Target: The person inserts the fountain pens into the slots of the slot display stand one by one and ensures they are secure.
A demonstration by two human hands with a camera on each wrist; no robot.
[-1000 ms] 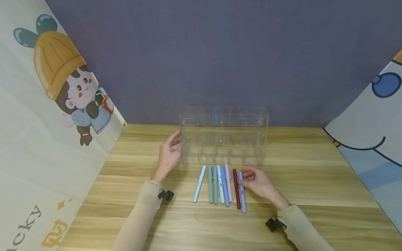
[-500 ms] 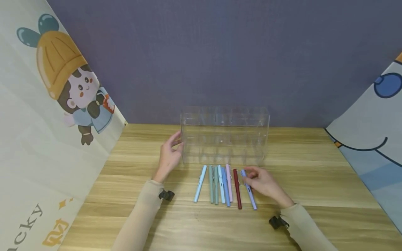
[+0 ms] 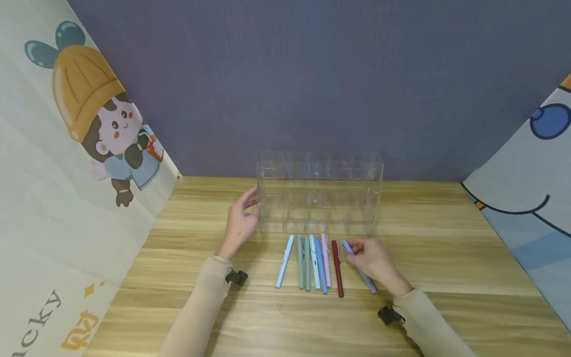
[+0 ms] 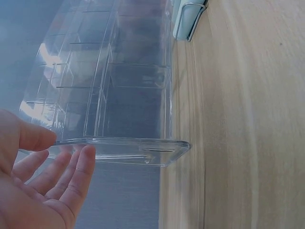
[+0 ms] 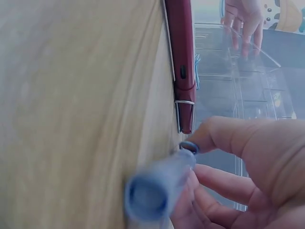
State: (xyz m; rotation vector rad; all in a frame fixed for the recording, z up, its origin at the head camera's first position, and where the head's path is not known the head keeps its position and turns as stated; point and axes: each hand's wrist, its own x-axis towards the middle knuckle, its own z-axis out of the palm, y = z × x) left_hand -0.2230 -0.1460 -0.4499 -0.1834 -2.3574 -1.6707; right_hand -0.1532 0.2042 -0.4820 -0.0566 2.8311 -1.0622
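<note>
My right hand (image 3: 374,260) pinches a periwinkle fountain pen (image 3: 367,281) near its upper end, between thumb and fingers. The pen slants, its lower end toward the right; in the right wrist view that end (image 5: 147,195) points at the camera and is blurred. Just left of it lies a dark red pen (image 3: 337,270). My left hand (image 3: 241,220) holds the left side wall of a clear plastic organizer (image 3: 318,178). In the left wrist view the thumb (image 4: 38,137) is at the wall's edge, with the fingers along its outer face.
Left of the red pen, several pens lie in a row before the organizer: a lilac one (image 3: 325,260), a blue one (image 3: 320,267), light blue ones and grey-green ones (image 3: 307,267). A dark blue-grey wall (image 3: 321,89) rises behind the wooden table (image 3: 276,327).
The periwinkle pen has moved right, away from the red pen, and its lower end has swung out to the right in my right hand. My left hand stays at the organizer.
</note>
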